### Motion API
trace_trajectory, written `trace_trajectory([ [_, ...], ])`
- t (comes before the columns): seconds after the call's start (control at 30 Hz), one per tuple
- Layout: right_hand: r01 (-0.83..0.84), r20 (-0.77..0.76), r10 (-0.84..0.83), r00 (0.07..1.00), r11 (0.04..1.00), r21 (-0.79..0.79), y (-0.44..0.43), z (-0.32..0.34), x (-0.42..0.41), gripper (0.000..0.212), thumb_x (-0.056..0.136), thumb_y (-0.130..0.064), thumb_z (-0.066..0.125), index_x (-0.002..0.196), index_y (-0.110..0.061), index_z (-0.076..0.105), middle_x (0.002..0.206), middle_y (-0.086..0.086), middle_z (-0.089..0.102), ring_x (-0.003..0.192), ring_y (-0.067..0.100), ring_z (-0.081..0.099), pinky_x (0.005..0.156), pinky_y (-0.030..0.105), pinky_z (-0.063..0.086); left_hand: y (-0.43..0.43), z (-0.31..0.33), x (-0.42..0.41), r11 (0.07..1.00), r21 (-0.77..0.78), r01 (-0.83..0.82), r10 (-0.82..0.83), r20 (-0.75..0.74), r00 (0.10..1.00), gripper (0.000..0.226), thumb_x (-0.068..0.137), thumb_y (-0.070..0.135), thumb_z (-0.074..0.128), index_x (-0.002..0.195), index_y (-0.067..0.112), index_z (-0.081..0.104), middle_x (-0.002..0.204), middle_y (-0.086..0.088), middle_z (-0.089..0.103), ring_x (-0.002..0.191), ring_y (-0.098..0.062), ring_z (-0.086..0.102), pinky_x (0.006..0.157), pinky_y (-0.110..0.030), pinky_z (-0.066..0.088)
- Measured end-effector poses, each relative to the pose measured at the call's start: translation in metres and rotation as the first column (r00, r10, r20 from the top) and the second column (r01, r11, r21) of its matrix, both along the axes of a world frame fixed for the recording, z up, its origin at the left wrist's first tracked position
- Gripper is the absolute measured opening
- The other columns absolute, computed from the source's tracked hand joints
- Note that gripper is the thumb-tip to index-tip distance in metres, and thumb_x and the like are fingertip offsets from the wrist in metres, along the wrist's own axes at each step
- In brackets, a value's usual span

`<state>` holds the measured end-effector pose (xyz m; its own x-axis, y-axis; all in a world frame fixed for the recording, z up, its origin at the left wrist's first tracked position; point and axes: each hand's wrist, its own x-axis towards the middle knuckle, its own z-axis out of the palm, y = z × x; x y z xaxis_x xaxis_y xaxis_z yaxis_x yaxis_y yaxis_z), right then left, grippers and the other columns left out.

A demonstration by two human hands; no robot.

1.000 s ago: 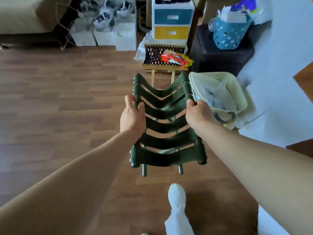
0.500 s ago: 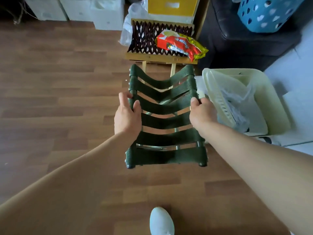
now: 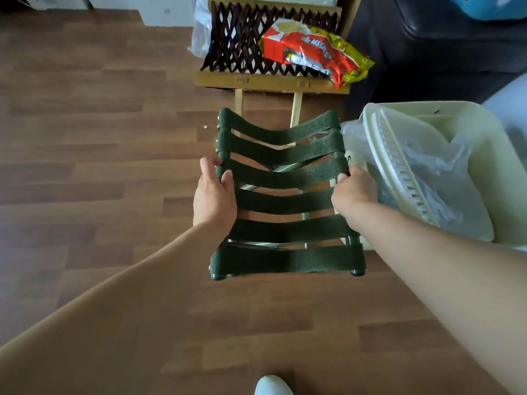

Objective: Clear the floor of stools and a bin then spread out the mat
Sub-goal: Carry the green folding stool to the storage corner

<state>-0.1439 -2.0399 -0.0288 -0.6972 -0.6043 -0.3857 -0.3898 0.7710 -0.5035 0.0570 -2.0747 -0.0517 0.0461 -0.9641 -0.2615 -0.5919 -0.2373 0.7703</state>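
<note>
Left hand (image 3: 214, 198) and right hand (image 3: 353, 192) grip the green strap stool (image 3: 285, 195) by its side rails; swung right, it could tip the bin (image 3: 482, 155) just beside it.

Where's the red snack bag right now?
Head view, top centre: the snack bag lies on the wooden stool, just beyond the green stool.

A crumpled red and yellow snack packet (image 3: 310, 57) is lying near the top of the view. A black leather seat (image 3: 433, 52) is standing just to the right of it, and a blue plastic basket (image 3: 490, 8) is sitting on that seat, mostly cut off by the frame. A clear plastic bag (image 3: 199, 35) is bunching up to the left of the packet, white boxes (image 3: 57, 1) are standing farther left, and brown wooden floorboards (image 3: 85, 172) are stretching out below it.
</note>
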Motion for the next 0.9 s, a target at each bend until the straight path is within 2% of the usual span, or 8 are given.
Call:
trace_trajectory([
  [0.07, -0.012, 0.008, 0.011, 1.000, 1.000, 0.025, 0.003, 0.000, 0.001, 0.028, 0.099, -0.011, 0.036, 0.120, -0.003, 0.052, 0.122, 0.015, 0.054, 0.093, 0.023, 0.045, 0.075, 0.030, 0.037, -0.003, -0.005, 0.005, 0.997, 0.078, -0.004, 0.002, 0.025, 1.000, 0.024, 0.099, 0.022, 0.034, 0.123, 0.027, 0.029, 0.109, -0.011, 0.060, 0.072, -0.019, 0.056, 0.050, -0.026, 0.041],
  [0.13, -0.028, 0.003, 0.028, 1.000, 0.999, 0.043, 0.008, 0.007, 0.006, 0.036, 0.099, -0.010, 0.038, 0.134, -0.008, 0.046, 0.139, 0.013, 0.046, 0.116, 0.027, 0.048, 0.091, 0.036, 0.043, -0.005, -0.003, 0.011, 0.988, 0.151, 0.024, -0.036, 0.078, 0.996, 0.029, 0.099, 0.023, 0.034, 0.128, 0.025, 0.029, 0.113, -0.012, 0.058, 0.071, -0.016, 0.054, 0.050, -0.025, 0.040],
  [0.2, -0.061, -0.014, 0.062, 0.998, 0.998, 0.032, 0.012, 0.015, 0.013, 0.038, 0.099, -0.013, 0.040, 0.136, -0.009, 0.044, 0.143, 0.013, 0.043, 0.129, 0.031, 0.042, 0.102, 0.040, 0.040, -0.003, 0.004, 0.014, 0.979, 0.199, 0.053, -0.082, 0.142, 0.986, 0.036, 0.097, 0.026, 0.036, 0.133, 0.024, 0.031, 0.122, -0.013, 0.051, 0.090, -0.024, 0.055, 0.067, -0.034, 0.048],
  [0.3, -0.106, 0.016, 0.106, 0.994, 0.994, -0.024, 0.019, 0.035, 0.024, 0.034, 0.099, -0.019, 0.041, 0.132, -0.013, 0.050, 0.134, 0.010, 0.051, 0.122, 0.027, 0.049, 0.094, 0.036, 0.044, 0.002, 0.028, 0.013, 0.985, 0.169, 0.044, -0.074, 0.178, 0.981, 0.038, 0.096, 0.031, 0.039, 0.132, 0.017, 0.039, 0.128, -0.011, 0.045, 0.109, -0.028, 0.048, 0.091, -0.042, 0.044],
  [0.37, -0.114, 0.052, 0.118, 0.992, 0.990, -0.080, 0.024, 0.057, 0.031, 0.026, 0.098, -0.021, 0.041, 0.120, -0.017, 0.056, 0.120, 0.008, 0.057, 0.110, 0.024, 0.054, 0.086, 0.032, 0.045, 0.009, 0.055, 0.012, 0.992, 0.115, 0.055, -0.071, 0.147, 0.986, 0.035, 0.096, 0.031, 0.040, 0.127, 0.015, 0.044, 0.126, -0.008, 0.047, 0.099, -0.022, 0.047, 0.082, -0.034, 0.040],
  [0.53, -0.105, 0.100, 0.123, 0.987, 0.980, -0.166, 0.042, 0.127, 0.048, 0.035, 0.097, -0.025, 0.043, 0.128, -0.013, 0.054, 0.124, 0.002, 0.059, 0.112, 0.021, 0.055, 0.089, 0.032, 0.045, 0.037, 0.134, 0.014, 0.993, 0.026, 0.118, -0.120, 0.072, 0.990, 0.026, 0.096, 0.030, 0.038, 0.114, 0.016, 0.052, 0.115, -0.003, 0.055, 0.086, -0.015, 0.051, 0.063, -0.019, 0.037],
  [0.73, -0.084, 0.143, 0.130, 0.981, 0.953, -0.291, 0.096, 0.247, 0.063, 0.037, 0.097, -0.026, 0.046, 0.131, -0.012, 0.052, 0.133, 0.003, 0.056, 0.118, 0.020, 0.054, 0.092, 0.030, 0.043, 0.089, 0.259, 0.015, 0.976, -0.074, 0.205, -0.202, 0.041, 0.979, 0.020, 0.097, 0.027, 0.038, 0.103, 0.019, 0.055, 0.106, -0.003, 0.060, 0.088, -0.018, 0.056, 0.070, -0.026, 0.040],
  [0.9, -0.036, 0.104, 0.083, 0.991, 0.921, -0.388, 0.170, 0.349, 0.075, 0.034, 0.097, -0.026, 0.046, 0.127, -0.014, 0.055, 0.128, 0.003, 0.059, 0.104, 0.015, 0.053, 0.080, 0.021, 0.036, 0.150, 0.368, 0.008, 0.922, -0.216, 0.322, -0.321, 0.040, 0.946, 0.017, 0.097, 0.026, 0.040, 0.098, 0.019, 0.055, 0.101, -0.003, 0.061, 0.088, -0.017, 0.055, 0.071, -0.024, 0.038],
])
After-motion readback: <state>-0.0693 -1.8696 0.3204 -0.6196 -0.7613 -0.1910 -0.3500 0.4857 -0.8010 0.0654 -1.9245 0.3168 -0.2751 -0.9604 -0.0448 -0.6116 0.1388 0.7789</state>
